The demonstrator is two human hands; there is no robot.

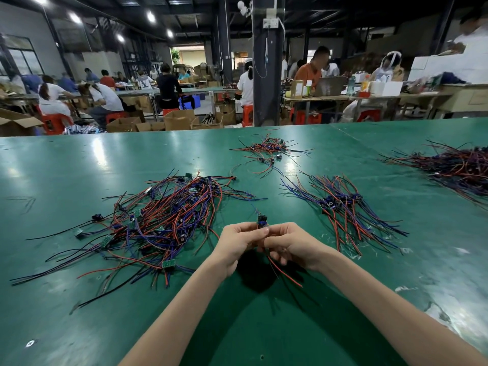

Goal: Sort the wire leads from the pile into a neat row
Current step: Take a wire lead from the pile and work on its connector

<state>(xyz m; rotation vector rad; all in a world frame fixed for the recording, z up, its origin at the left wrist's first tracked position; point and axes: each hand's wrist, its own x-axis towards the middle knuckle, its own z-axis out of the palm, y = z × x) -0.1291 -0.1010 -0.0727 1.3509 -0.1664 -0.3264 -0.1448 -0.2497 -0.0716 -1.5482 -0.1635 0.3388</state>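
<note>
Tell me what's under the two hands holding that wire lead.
Red and black wires hang from the wire lead over the green table; the left hand and right hand hide where they're gripped.

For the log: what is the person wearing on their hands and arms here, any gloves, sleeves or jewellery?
Nothing that shows. The left hand and right hand are bare, with no gloves or rings in view. The left forearm and right forearm are uncovered as far as the frame reaches: no sleeve, watch, bracelet or wrist strap is visible.
</note>
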